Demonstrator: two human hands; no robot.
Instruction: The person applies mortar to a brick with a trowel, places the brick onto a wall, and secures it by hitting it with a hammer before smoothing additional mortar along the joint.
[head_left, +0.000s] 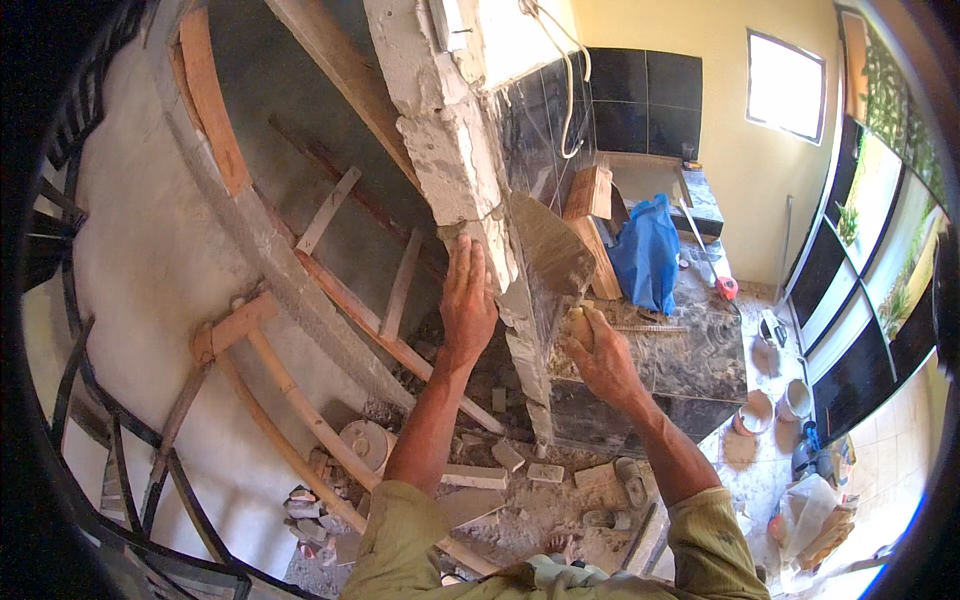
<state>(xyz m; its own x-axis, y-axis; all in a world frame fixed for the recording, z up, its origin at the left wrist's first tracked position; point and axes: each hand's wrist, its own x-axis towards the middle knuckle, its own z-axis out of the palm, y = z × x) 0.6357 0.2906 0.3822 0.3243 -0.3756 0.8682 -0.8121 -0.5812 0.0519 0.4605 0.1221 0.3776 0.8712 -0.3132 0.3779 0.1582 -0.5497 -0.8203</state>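
Observation:
My left hand (468,305) lies with its fingers stretched out along the rough, mortared end of a wall (440,165), near where the courses step down. It grips nothing that I can see. My right hand (605,355) is wrapped round the pale handle of a trowel (550,250). The trowel's broad grey blade points up and to the left, its edge close against the right side of the wall end. Whether the blade touches the wall, I cannot tell.
Right of the wall stands a dusty black-tiled counter (690,350) with a blue plastic bag (645,255) and a red tape measure (727,288). Buckets (795,400) stand on the floor at right. A wooden ladder (300,400) leans at left; rubble and broken blocks (545,472) lie below.

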